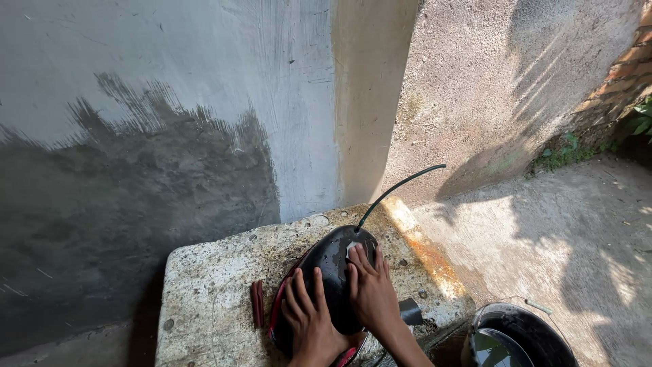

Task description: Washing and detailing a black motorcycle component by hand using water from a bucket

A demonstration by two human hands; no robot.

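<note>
On a stained concrete slab [217, 285] against a half-wet grey wall [136, 156], the left hand [309, 319] and right hand [372, 292] press flat, fingers spread, on a black shell [333, 261], with a bucket [536, 329] at four o'clock.

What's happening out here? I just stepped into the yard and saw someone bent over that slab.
A person has both hands on a dark, glossy rounded shell with red trim, lying on a worn concrete slab by the wall. The left hand lies flat on it; the right hand presses a small pale piece against its top. A thin green hose arcs up behind it. A black bucket stands at lower right.
</note>
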